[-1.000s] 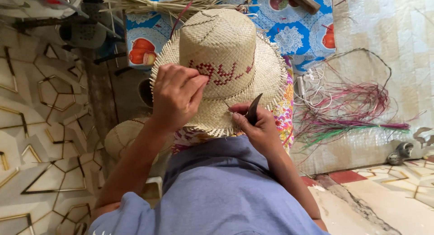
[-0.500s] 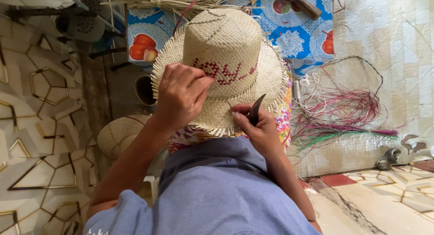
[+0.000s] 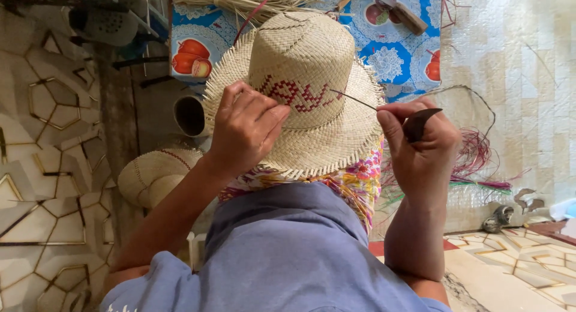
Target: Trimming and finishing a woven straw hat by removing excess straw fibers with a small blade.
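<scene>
Resting on the person's lap over a bright floral cloth [image 3: 360,174], the woven straw hat [image 3: 300,78] with its red zigzag band is steadied by the left hand [image 3: 243,129], fingers curled and pressed on the brim. Off the brim's edge, the right hand [image 3: 420,144] pinches a thin straw strand [image 3: 354,99] between thumb and forefinger while gripping a small dark curved blade [image 3: 420,121]. Around them lie a geometric-patterned tile floor [image 3: 42,168], a blue fruit-print cloth [image 3: 396,48], a second straw hat [image 3: 153,177], a pale woven mat [image 3: 528,78] and loose pink and green fibres [image 3: 480,168].
</scene>
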